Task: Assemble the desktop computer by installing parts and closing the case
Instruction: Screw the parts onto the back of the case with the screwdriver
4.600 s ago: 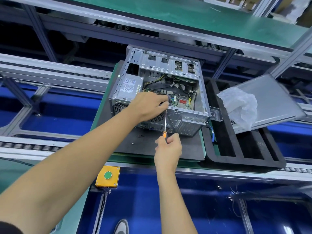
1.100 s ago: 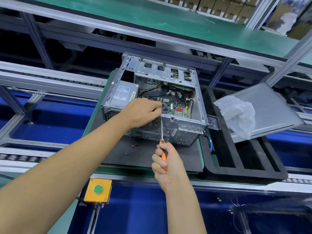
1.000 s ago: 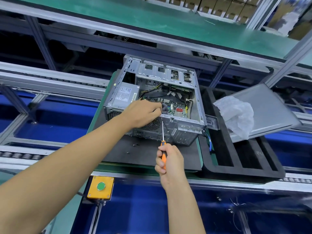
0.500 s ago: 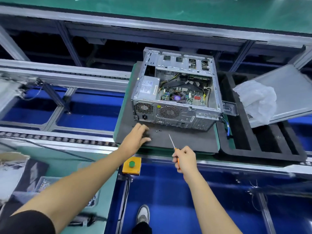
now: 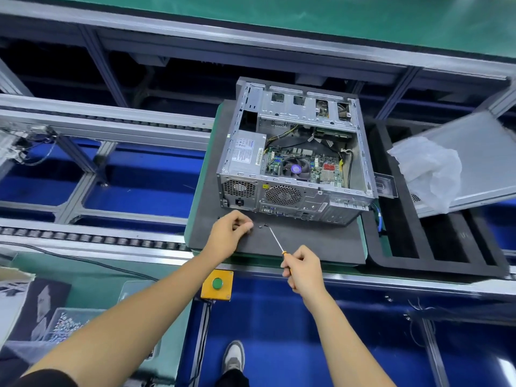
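An open metal computer case [image 5: 296, 196] lies on its side on a dark foam mat [image 5: 307, 241], showing the motherboard, its CPU fan [image 5: 296, 169] and the power supply [image 5: 245, 155]. Small black screws [image 5: 263, 226] lie on the mat in front of the case. My left hand [image 5: 229, 233] rests on the mat beside them, its curled fingertips pinched together on a screw. My right hand [image 5: 303, 268] grips the orange handle of a thin screwdriver [image 5: 276, 239], whose tip points at the loose screws. The grey side panel [image 5: 474, 163] leans at the right.
A black foam tray [image 5: 438, 261] with long slots sits right of the mat, with a crumpled plastic bag [image 5: 430, 171] on the panel above it. A yellow box with a green button [image 5: 217, 284] hangs below the mat's front edge. A clear bin of screws [image 5: 65, 326] is lower left.
Both hands have left the case and dropped to the mat in front of it. My left hand has closed its fingers over the screws; the screwdriver now points at them.
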Available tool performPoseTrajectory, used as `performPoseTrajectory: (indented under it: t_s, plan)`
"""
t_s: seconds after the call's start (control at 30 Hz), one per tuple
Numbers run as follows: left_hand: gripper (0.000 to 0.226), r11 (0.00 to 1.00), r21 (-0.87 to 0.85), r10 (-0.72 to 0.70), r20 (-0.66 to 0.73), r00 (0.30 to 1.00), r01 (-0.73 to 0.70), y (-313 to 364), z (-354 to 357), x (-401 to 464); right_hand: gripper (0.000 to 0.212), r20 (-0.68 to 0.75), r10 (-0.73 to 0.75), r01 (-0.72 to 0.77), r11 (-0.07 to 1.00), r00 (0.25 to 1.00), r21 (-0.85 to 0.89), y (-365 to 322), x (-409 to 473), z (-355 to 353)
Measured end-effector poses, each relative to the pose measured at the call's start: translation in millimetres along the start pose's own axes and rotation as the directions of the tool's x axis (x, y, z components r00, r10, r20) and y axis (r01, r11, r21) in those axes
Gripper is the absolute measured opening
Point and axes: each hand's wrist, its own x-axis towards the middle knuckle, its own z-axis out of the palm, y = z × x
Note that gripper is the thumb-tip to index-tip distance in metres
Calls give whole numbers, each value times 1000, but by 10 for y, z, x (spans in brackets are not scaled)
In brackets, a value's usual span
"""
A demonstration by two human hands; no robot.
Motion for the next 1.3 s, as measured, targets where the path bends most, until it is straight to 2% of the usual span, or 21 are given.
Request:
performPoseTrajectory:
  t_s: [0.1, 0.2, 0.5, 0.67, 0.73, 1.03, 1.3]
  plan:
    - [3, 912, -382, -142, 42, 989, 148, 118, 89, -38, 25, 29, -26, 25, 1000, 999, 6, -68, -34, 50]
    - [4, 769, -585, -247, 98, 964, 257, 227, 195, -83, 25, 67, -48, 48, 999, 997, 14, -129, -64, 92]
    - [26, 600, -705, -346, 198, 917, 379, 350, 316, -97, 25, 59, -89, 88, 996, 994, 25, -198, -136, 62]
    - [27, 446, -770, -383, 297, 875, 457, 445, 362, -120, 19, 25, -67, 65, 994, 997, 84, -202, -212, 73]
    - [26, 436, -767, -379, 317, 869, 470, 493, 369, -97, 19, 16, -43, 40, 991, 999, 125, -188, -241, 85]
    - [22, 505, -705, -382, 334, 862, 497, 650, 649, 18, 16, -154, 11, 26, 971, 988, 237, -108, -271, 142]
    - [21, 522, -683, -417, 318, 851, 511, 759, 1000, 178, 16, -270, 31, 71, 931, 962, 359, -136, -109, 162]
